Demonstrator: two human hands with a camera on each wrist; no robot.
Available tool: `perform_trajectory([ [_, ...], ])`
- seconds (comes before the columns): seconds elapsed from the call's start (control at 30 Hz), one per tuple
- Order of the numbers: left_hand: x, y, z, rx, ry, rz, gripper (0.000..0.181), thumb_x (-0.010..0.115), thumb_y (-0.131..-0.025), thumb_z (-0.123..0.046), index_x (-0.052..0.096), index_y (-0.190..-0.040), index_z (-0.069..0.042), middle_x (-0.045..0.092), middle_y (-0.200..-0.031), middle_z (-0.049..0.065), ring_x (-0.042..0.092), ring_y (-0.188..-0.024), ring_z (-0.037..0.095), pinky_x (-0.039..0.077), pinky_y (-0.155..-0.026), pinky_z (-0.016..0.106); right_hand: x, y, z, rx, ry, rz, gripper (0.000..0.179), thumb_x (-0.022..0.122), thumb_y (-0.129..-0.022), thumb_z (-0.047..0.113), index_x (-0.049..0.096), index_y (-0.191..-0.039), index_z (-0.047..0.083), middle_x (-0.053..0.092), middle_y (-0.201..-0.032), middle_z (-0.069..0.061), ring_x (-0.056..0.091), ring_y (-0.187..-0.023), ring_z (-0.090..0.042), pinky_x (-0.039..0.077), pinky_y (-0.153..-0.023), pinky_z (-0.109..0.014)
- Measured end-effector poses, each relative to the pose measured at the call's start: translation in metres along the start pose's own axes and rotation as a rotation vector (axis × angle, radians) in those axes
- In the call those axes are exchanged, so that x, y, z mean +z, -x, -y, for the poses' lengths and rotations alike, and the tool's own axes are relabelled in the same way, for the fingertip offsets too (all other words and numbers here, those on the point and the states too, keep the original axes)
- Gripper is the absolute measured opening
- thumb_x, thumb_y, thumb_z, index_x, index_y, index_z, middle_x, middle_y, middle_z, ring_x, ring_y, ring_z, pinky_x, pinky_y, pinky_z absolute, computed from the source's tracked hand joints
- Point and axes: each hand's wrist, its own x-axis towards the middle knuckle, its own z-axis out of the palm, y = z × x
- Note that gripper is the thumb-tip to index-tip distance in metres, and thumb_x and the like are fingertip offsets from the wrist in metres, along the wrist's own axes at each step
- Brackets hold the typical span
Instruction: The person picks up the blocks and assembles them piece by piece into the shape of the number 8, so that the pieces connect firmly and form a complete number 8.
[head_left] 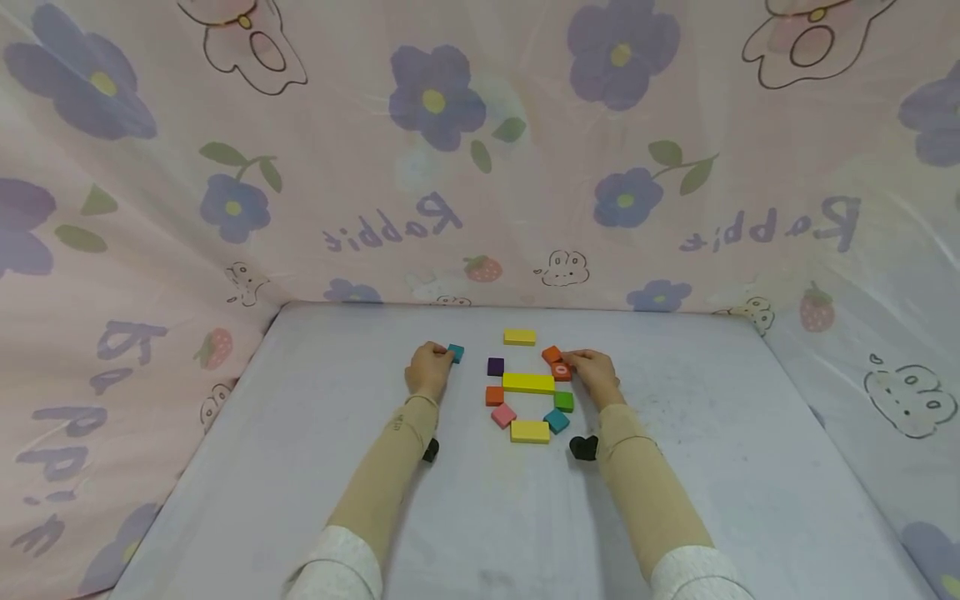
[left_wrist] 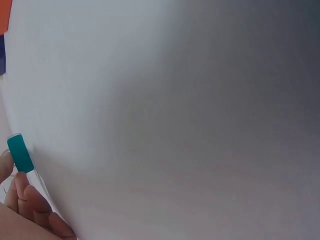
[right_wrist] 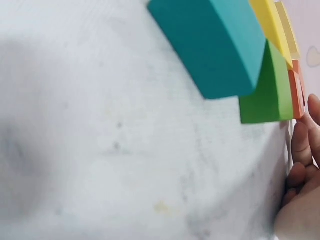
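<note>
In the head view my left hand [head_left: 427,371] pinches a small teal block [head_left: 456,353] between thumb and fingertips, left of the block layout. The left wrist view shows this teal block [left_wrist: 20,153] at the fingertips. My right hand [head_left: 594,373] is at the layout's upper right, its fingertips pinching an orange block [head_left: 552,355]. Touching that block is an orange-red block with a white ring mark [head_left: 561,372]. From the right wrist, the right fingers [right_wrist: 300,142] meet the orange edge, partly hidden at the frame's side.
Around a long yellow block [head_left: 528,383] lie purple [head_left: 496,367], orange [head_left: 494,396], pink [head_left: 503,415], green [head_left: 564,402] and teal [head_left: 557,420] blocks. Yellow blocks lie at top [head_left: 520,337] and bottom [head_left: 529,432]. A black heart-shaped piece [head_left: 583,448] is by the right forearm. Patterned cloth [head_left: 480,167] encloses the white table [head_left: 480,517].
</note>
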Motion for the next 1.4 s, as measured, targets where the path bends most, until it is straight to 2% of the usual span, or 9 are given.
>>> perform_trajectory([
  [0.4, 0.016, 0.004, -0.014, 0.030, -0.023, 0.020, 0.022, 0.062, -0.087, -0.028, 0.066, -0.097, -0.010, 0.071, -0.093, 0.005, 0.061, -0.089, 0.024, 0.035, -0.092, 0.042, 0.003, -0.001, -0.004, -0.020, 0.041, 0.013, 0.046, 0.055, -0.089, 0.045, 0.061, -0.120, 0.011, 0.052, -0.135, -0.011, 0.038, -0.128, -0.030, 0.012, -0.109, -0.056],
  [0.77, 0.026, 0.006, -0.020, 0.010, -0.043, 0.002, 0.025, 0.061, -0.089, -0.031, 0.066, -0.101, -0.010, 0.071, -0.095, 0.005, 0.062, -0.090, 0.024, 0.036, -0.089, 0.042, 0.004, 0.001, -0.005, -0.072, 0.077, -0.002, 0.045, 0.056, -0.089, 0.043, 0.063, -0.118, 0.011, 0.053, -0.134, -0.013, 0.040, -0.128, -0.031, 0.013, -0.108, -0.056],
  [1.1, 0.035, 0.009, -0.028, 0.042, -0.022, 0.022, 0.024, 0.057, -0.091, -0.031, 0.070, -0.103, -0.016, 0.071, -0.104, 0.002, 0.062, -0.102, 0.023, 0.034, -0.095, 0.043, 0.001, -0.002, -0.005, -0.036, 0.056, 0.005, 0.046, 0.055, -0.089, 0.045, 0.062, -0.119, 0.012, 0.054, -0.133, -0.011, 0.039, -0.126, -0.030, 0.013, -0.108, -0.055],
  [1.4, 0.040, 0.006, -0.026, 0.044, -0.041, 0.010, 0.022, 0.057, -0.091, -0.031, 0.071, -0.100, -0.016, 0.072, -0.100, 0.000, 0.063, -0.098, 0.021, 0.035, -0.092, 0.042, 0.000, -0.001, -0.005, -0.049, 0.060, -0.001, 0.046, 0.056, -0.088, 0.045, 0.063, -0.119, 0.012, 0.054, -0.134, -0.011, 0.040, -0.126, -0.030, 0.015, -0.108, -0.054],
])
